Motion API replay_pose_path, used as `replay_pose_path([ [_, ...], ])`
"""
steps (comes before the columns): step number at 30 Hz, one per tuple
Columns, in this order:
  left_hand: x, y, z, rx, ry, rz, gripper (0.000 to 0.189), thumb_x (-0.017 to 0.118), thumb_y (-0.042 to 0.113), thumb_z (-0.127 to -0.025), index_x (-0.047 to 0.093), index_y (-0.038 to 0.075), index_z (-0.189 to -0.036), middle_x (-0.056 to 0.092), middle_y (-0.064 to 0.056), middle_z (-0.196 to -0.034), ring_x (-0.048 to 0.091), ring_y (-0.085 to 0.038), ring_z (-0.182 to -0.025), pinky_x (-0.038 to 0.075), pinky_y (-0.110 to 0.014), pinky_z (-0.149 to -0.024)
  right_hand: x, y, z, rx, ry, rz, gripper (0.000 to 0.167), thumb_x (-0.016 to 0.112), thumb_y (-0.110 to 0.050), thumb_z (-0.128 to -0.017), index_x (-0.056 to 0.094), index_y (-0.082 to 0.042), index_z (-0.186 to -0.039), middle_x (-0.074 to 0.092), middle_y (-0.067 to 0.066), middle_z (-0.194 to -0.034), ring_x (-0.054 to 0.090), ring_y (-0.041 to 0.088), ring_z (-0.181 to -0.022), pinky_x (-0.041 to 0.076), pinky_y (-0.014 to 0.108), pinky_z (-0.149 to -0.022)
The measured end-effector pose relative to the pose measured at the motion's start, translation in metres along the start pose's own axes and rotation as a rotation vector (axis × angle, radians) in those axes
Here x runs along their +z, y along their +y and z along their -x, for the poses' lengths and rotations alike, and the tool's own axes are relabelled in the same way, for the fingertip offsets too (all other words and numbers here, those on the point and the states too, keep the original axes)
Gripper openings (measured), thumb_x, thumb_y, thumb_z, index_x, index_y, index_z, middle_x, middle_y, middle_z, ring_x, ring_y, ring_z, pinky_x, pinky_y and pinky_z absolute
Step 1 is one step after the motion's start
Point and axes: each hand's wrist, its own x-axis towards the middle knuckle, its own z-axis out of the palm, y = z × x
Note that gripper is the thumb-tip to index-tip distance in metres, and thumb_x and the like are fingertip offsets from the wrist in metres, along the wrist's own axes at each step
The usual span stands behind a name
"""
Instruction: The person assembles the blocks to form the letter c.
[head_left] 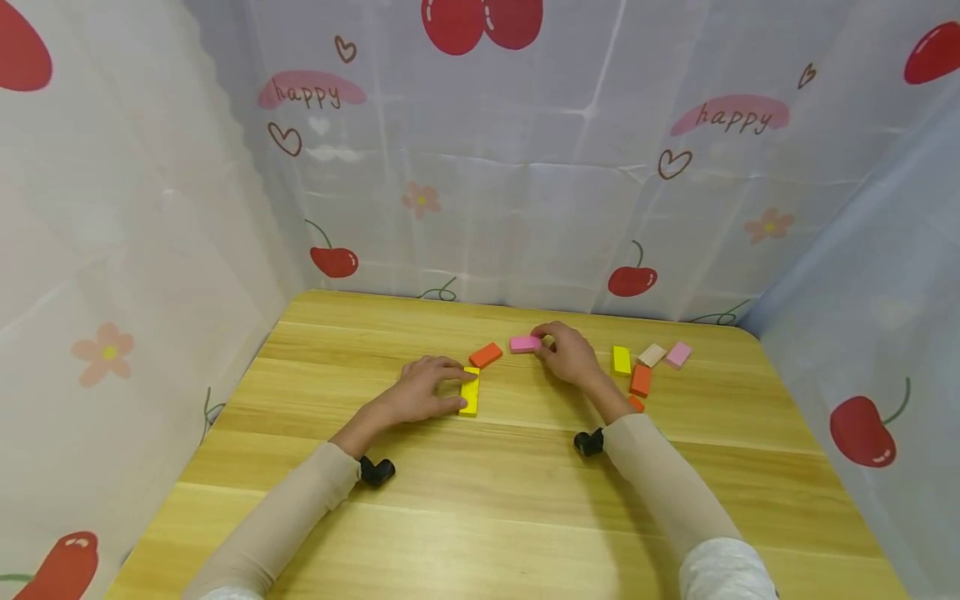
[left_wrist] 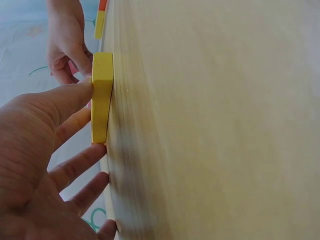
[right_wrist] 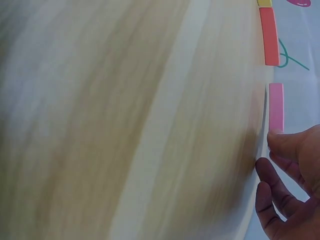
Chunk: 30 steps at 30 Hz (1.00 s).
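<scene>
Beige sleeves (head_left: 281,512) stretch nearest me; the left hand (head_left: 420,390) pinches a yellow block (head_left: 468,398), the right hand (head_left: 567,357) a pink block (head_left: 521,344), an orange block (head_left: 486,355) between; placing seems the step in hand, the next move likely wanting light fingers; cherry-print curtains (head_left: 480,217) ring the wooden table (head_left: 480,517).

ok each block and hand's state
Left hand, touching left yellow block
Left yellow block, touched
Right hand, pinching left pink block
Left pink block, pinched
Left orange block, unheld
Right yellow block, unheld
Pale block, unheld
Right pink block, unheld
Upper right orange block, unheld
Lower right orange block, partly hidden
</scene>
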Motion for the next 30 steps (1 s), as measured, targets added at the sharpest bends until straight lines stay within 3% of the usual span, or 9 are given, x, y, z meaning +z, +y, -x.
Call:
replay_pose_path([
  [30,0.001,-0.002,0.0,0.008,0.009,0.01,0.049,0.073,0.046,-0.101,0.067,0.032,-0.148,0.059,-0.006,-0.158,0.046,-0.036,-0.151,0.028,-0.069,-0.119,0.007,-0.011,0.0,-0.027,0.001,-0.021,0.029,0.07,-0.018,-0.105,0.073,-0.009,-0.133,0.071,0.016,-0.132,0.065,0.029,-0.097,0.055,0.048,-0.089],
])
